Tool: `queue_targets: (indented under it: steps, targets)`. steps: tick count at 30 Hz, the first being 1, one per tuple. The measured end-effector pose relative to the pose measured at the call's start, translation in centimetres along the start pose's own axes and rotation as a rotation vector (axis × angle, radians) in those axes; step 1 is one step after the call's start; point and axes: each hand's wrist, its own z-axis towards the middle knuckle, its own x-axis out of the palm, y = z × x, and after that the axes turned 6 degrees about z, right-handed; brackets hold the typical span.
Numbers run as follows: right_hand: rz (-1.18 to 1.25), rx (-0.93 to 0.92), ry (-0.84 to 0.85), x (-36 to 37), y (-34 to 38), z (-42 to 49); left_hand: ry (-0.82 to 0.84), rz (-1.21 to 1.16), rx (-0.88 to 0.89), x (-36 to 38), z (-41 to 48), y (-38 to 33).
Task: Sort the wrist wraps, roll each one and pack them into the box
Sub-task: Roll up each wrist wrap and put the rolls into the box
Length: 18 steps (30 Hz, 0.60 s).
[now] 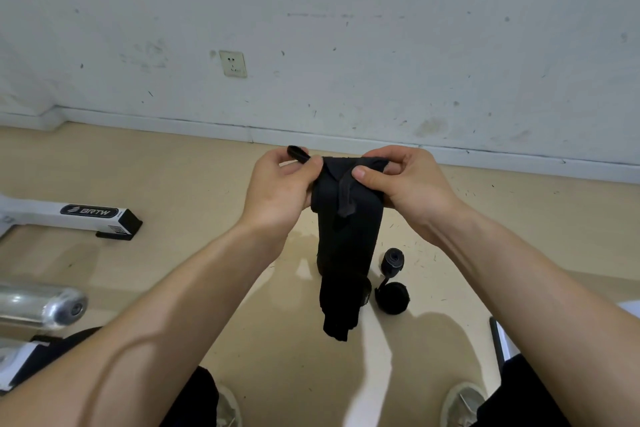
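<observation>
Both hands are up in front of the body, holding one black wrist wrap (346, 253) by its top edge.
- Left hand (277, 184): fingers curled, thumb and forefinger pinch the wrap's top left corner. A short black tab (297, 152) sticks out above the fingers.
- Right hand (412, 184): fingers curled, thumb pressed on the front of the wrap's top right corner, pinching it against the fingers behind.
- The wrap hangs straight down between the forearms, unrolled, with its lower end slightly bunched and clear of the floor (194, 191). A thin loop strap (346, 199) dangles down its front just below the top edge.
- Just right of the wrap's lower half, two rolled black wraps lie on the floor: the upper roll (392, 258) and the lower roll (393, 298), close together with a strap running between them.
- One more dark roll (365, 291) sits mostly hidden behind the wrap's lower end; can't tell its shape.
- Well left of the wrap: a white equipment leg (69, 213) labelled BRTW, and below it a chrome bar end (52, 305).
- Above and left of the wrap: a wall socket (233, 63) on the scuffed white wall (381, 28).
- Below the wrap: two shoes, left (228, 406) and right (464, 402).
</observation>
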Motion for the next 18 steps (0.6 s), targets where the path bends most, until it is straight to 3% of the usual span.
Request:
queue_targets:
  steps: [3,9,18]
  targets:
    - [0.007,0.008,-0.011,-0.3,0.0,0.1,-0.004,0.057,0.058,-0.2,0.2,0.2]
    - [-0.118,-0.029,-0.074,0.2,-0.4,0.2,-0.212,0.258,0.173,0.1,0.2,0.3]
    - [-0.07,-0.096,-0.079,0.4,-0.4,-0.3,-0.144,0.277,0.282,0.8,0.1,0.6]
